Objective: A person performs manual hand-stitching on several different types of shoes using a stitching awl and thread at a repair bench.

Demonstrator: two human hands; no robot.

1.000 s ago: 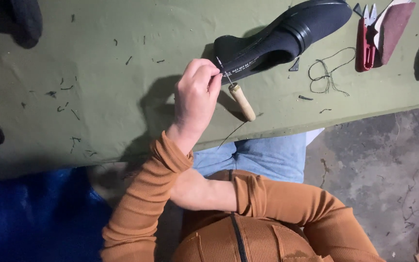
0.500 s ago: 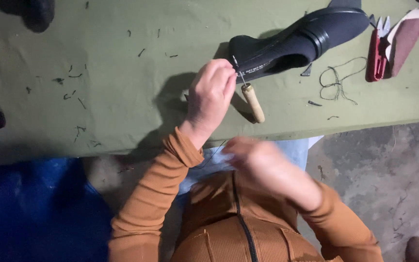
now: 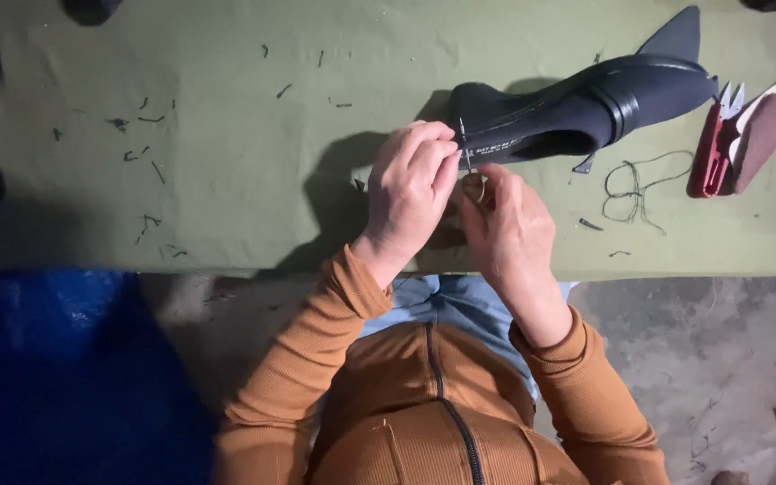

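A black pointed high-heel shoe (image 3: 586, 103) lies on its side on the green table (image 3: 226, 180). My left hand (image 3: 410, 184) pinches the thin metal shaft of an awl (image 3: 463, 144), whose tip sits at the shoe's left end. Just right of it, my right hand (image 3: 509, 224) is closed around the awl's pale wooden handle (image 3: 476, 186), most of which is hidden by the fingers. Both hands touch each other at the table's near edge.
Red thread snips (image 3: 709, 148) and a maroon block (image 3: 765, 126) lie right of the shoe, with a loop of dark thread (image 3: 632, 187) in front. Small thread scraps (image 3: 145, 157) dot the cloth. Blue material (image 3: 56, 377) is at lower left, and concrete floor (image 3: 702, 359) at right.
My right hand rose from my lap to the table edge and closed on the awl's handle. My left hand stayed pinched at the shoe's end.
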